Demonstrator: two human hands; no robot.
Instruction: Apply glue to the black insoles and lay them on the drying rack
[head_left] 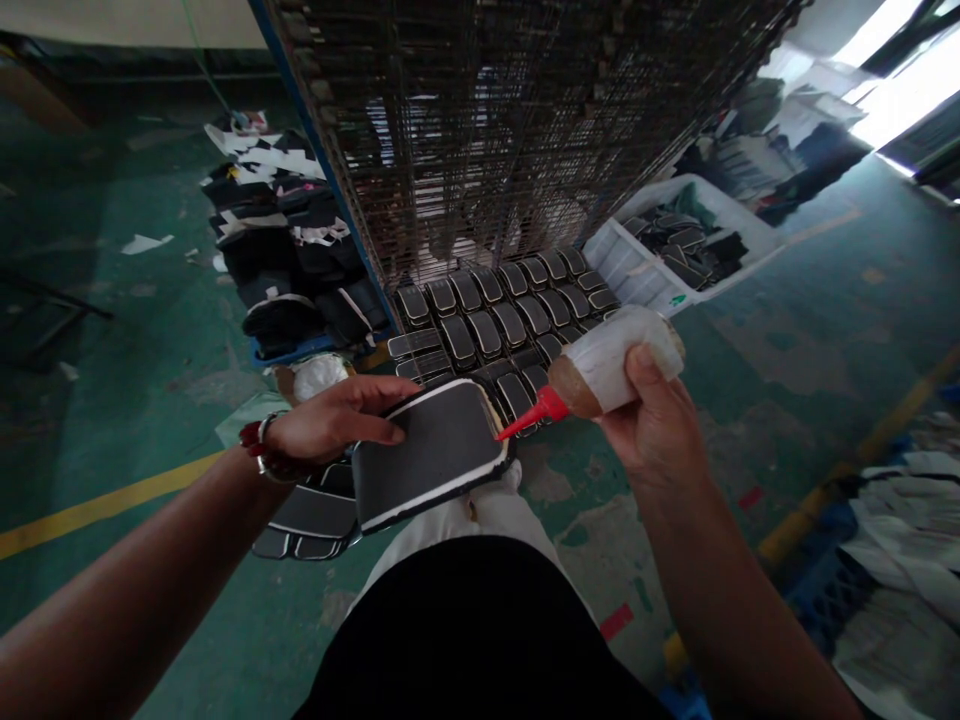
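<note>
We see a worn green floor (112, 380) bearing a blue tray (294, 349) of dark stacked pieces at ten o'clock, a white bin (637, 268) at two, and a paper scrap (146, 243) between nine and ten; a yellow stripe (112, 505) crosses it at eight.

This looks like a factory workshop: it has a green floor (112, 400) (scuffed in spots) with yellow lines (112, 503), a tall wire rack (487, 130), and rows of matching black panels (485, 334).
</note>
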